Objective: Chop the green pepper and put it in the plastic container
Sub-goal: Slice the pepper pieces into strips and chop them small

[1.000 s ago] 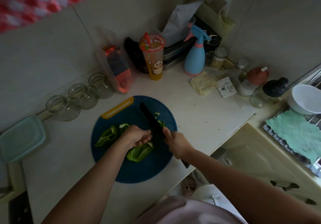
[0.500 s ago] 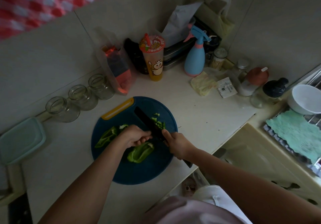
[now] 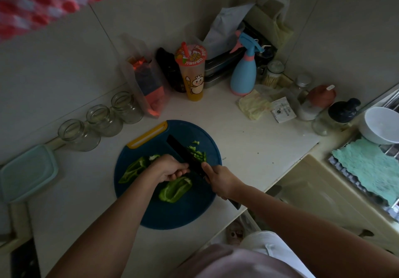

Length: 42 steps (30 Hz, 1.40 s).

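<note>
Knife handle point(image 3: 235, 204) mostly hidden by right hand point(image 3: 220, 179) (bowl point(image 3: 381, 124) cropped)

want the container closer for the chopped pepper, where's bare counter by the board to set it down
Bare counter lies right of the cutting board, bordered by the yellow cloth behind and the counter edge. Another patch lies left of the board, between it, the jars and the container. The back corner around the cup and spray bottle is crowded.
</note>
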Tool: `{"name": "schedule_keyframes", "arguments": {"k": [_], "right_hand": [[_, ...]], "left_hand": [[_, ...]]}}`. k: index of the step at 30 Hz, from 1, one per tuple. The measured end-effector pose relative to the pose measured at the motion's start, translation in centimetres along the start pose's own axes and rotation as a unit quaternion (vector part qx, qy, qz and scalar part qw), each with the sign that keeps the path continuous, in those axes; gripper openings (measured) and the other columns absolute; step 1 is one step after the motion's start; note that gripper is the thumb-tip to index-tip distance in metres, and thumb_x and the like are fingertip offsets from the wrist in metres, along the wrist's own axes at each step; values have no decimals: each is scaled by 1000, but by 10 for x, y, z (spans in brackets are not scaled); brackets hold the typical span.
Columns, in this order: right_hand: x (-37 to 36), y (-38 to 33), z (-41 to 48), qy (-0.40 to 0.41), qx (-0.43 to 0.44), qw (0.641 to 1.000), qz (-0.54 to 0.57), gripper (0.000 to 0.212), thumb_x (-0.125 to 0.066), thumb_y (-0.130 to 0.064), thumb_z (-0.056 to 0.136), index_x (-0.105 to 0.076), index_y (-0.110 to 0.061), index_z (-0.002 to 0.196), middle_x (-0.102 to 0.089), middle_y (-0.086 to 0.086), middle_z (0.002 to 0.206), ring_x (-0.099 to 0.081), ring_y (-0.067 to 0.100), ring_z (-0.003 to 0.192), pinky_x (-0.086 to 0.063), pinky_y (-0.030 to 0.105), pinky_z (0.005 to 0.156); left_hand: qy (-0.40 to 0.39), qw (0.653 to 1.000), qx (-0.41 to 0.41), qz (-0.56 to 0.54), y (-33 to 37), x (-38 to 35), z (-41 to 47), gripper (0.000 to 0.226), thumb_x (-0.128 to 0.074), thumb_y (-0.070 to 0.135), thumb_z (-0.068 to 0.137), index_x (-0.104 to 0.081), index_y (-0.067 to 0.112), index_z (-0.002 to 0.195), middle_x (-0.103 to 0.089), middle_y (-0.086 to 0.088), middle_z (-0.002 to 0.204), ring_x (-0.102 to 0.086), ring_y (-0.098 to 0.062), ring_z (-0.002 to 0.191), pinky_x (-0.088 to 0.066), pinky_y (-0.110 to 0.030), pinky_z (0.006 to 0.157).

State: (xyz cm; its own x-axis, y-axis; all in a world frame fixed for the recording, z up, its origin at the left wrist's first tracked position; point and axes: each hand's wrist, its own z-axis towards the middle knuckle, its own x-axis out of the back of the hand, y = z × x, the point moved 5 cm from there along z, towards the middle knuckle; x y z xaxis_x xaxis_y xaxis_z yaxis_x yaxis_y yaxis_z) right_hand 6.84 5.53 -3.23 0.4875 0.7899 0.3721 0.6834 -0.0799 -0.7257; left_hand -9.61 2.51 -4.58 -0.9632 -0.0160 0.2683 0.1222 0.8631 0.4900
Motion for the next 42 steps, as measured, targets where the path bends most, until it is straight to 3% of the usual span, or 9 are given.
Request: {"name": "schedule_keyframes", "arguments": {"k": [5,11,17,21,32,36,42], "right_hand": [[0,-4,0,-5,7,1000,-19,54,-20,-48,101,-47,-10,73,-49,6,61,-47,11,47,-37,13,40],[-9,-12,0,21,38,997,-62,52,-20,-44,102,-42,-14,65,-46,3,62,-47,16,59,-39,29,68],[-16,-20,8,71,47,995,-47,53,-21,-44,102,-42,-17,62,-47,3,59,-47,17,55,-38,31,66],[-14,-15,7,88,43,995,-17,53,-21,-42,103,-42,-16,62,-47,3,61,-48,17,57,-36,28,64],[-2,5,1,54,6,998,4,56,-24,-52,99,-50,-13,68,-54,8,71,-51,16,60,-44,31,68],[1,4,0,54,17,998,-3,58,-25,-53,99,-54,-8,76,-56,13,79,-53,20,69,-44,33,72],[-1,-8,2,15,50,998,-40,58,-26,-52,99,-53,-7,74,-56,11,74,-51,17,64,-40,29,69]], "left_hand": [[1,1000,1,-1,-1,0,2,22,-60,17,91,-67,6,73,-52,3,54,-39,-5,48,-29,-12,37],[-1,1000,-1,-12,-3,1,2,21,-59,16,92,-67,6,75,-53,5,51,-42,-4,47,-30,-12,37],[13,1000,-1,-11,-1,0,-2,22,-59,14,91,-64,6,71,-56,4,48,-44,-5,42,-31,-13,36],[3,999,34,-29,-2,-1,-4,15,-58,12,91,-65,2,81,-56,0,58,-45,-5,43,-31,-13,34],[-3,998,54,-29,-5,-1,-11,19,-59,16,91,-68,5,79,-55,5,51,-43,-3,43,-30,-12,35],[-4,998,51,-37,-7,1,-11,17,-61,15,90,-67,4,79,-59,5,47,-47,-3,43,-32,-12,36],[4,998,45,-42,-7,0,-12,14,-59,9,89,-66,2,79,-60,3,45,-49,-1,33,-32,-12,34]]}}
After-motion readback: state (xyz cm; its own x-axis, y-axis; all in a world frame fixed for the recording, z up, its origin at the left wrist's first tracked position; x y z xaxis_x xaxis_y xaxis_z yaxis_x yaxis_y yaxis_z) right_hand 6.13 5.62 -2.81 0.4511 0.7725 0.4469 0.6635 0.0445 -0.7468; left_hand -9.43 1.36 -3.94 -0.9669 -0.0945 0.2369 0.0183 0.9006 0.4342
